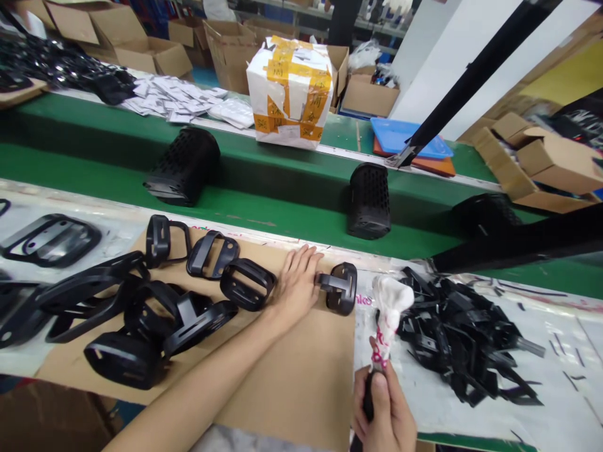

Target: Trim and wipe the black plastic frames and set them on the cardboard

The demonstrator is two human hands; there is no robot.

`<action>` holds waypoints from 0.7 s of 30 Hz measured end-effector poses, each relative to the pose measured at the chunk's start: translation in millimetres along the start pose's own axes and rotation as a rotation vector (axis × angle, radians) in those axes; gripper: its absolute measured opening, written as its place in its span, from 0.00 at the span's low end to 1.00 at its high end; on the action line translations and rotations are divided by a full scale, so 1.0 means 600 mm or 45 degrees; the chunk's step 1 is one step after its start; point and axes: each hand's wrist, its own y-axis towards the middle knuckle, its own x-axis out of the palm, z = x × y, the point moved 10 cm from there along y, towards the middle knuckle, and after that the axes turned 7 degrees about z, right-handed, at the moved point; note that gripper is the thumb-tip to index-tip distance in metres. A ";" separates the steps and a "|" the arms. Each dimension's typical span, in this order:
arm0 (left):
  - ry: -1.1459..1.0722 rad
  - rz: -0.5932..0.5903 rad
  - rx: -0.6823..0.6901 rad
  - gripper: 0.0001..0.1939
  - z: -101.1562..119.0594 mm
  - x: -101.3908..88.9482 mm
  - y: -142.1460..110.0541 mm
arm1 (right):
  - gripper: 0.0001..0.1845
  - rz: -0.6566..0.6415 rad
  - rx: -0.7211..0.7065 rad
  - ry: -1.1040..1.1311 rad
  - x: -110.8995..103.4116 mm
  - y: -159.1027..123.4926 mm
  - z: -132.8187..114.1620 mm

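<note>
Our right hand [381, 411] is shut tight around a black handle [368, 402] topped by a soft white cloth with pink marks [393, 301] too small to read, while our left hand [296, 285] lies open and flat on smooth brown cardboard [292, 389], just beside a black plastic frame [342, 290].

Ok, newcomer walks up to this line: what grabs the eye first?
The white parcel plastered with yellow tape, sitting up on the green conveyor. Next, the heap of black plastic parts at the right of the near bench, and the white rag on a dark handle held up in the right hand.
</note>
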 end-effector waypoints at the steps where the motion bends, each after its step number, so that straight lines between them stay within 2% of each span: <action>1: -0.003 -0.003 -0.002 0.29 0.000 0.000 0.000 | 0.42 0.005 0.021 -0.021 0.005 -0.001 0.003; 5: -0.014 -0.025 -0.017 0.30 -0.002 0.001 0.001 | 0.45 -0.096 0.196 -0.224 0.028 -0.004 0.020; 10: 0.001 -0.012 -0.016 0.28 -0.001 -0.001 0.003 | 0.42 0.011 -0.014 -0.065 0.010 -0.001 -0.012; 12: -0.006 -0.009 -0.017 0.29 -0.002 0.000 0.002 | 0.44 -0.080 0.011 -0.094 0.022 0.005 -0.004; 14: -0.014 -0.001 -0.021 0.28 -0.004 0.002 0.002 | 0.45 -0.208 0.113 -0.209 0.033 0.014 0.012; 16: -0.024 0.008 -0.020 0.27 -0.006 0.002 0.002 | 0.45 -0.228 0.132 -0.253 0.028 0.028 0.009; 19: -0.091 0.016 -0.008 0.24 -0.007 -0.002 0.004 | 0.42 -0.073 -0.026 -0.153 0.002 0.043 -0.032; 21: -0.237 0.046 -0.026 0.20 -0.007 -0.014 0.007 | 0.36 -0.048 -0.201 -0.120 0.004 0.037 -0.068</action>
